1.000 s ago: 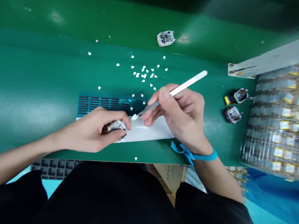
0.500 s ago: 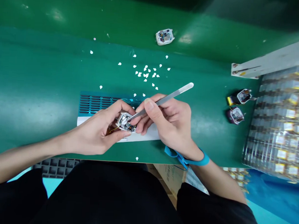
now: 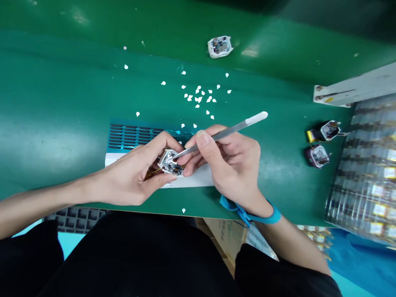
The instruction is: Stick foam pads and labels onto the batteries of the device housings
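Note:
My left hand [image 3: 136, 172] is closed around a small white device [image 3: 170, 163] with an exposed circuit board, holding it just above a white sheet [image 3: 201, 176] on the green table [image 3: 55, 116]. In my right hand [image 3: 232, 161] I pinch metal tweezers [image 3: 223, 132] between thumb and fingers. The tweezer tips rest on the top of the small device. A blue strap [image 3: 251, 210] circles my right wrist.
Several tiny white bits [image 3: 200, 94] are scattered beyond my hands. A blue slotted tray [image 3: 136, 136] lies under the white sheet. Another white device [image 3: 219, 46] sits far back. Two dark devices [image 3: 319, 143] lie at right beside clear trays of parts [image 3: 374, 165].
My left hand raised the small device off the sheet and turned it up. The tweezers, which held a small white piece over the sheet, came left and down onto the device.

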`<control>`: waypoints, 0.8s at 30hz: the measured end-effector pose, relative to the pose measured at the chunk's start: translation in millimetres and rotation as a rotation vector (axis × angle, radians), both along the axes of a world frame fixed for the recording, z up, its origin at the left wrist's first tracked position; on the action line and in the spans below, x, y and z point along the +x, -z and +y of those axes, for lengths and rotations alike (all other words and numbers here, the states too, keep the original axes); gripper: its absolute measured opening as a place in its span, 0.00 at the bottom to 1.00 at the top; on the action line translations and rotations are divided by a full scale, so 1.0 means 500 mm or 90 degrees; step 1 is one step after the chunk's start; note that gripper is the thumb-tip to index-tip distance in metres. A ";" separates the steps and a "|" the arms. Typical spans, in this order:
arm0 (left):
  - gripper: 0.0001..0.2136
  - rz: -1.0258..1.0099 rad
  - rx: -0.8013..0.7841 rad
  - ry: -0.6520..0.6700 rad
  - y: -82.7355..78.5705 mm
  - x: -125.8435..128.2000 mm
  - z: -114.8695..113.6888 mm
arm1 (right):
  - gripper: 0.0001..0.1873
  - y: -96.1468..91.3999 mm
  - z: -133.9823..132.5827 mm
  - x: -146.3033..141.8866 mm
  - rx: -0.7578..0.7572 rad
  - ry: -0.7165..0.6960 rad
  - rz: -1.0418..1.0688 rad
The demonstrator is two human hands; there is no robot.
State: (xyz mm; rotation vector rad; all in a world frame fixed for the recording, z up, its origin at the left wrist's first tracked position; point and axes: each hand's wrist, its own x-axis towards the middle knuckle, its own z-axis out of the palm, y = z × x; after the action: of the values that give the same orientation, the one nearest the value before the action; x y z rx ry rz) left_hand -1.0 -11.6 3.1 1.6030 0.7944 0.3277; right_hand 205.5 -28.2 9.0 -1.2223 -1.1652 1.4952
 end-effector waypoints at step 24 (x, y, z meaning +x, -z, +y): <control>0.10 -0.068 -0.083 -0.053 -0.005 0.002 -0.012 | 0.11 0.005 -0.021 -0.005 0.115 0.034 -0.094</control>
State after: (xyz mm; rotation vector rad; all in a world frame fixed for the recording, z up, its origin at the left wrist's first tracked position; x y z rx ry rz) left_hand -0.3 -17.6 5.4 1.4216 0.7859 0.4106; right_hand 203.2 -38.7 6.4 -1.2451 -1.3238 1.2475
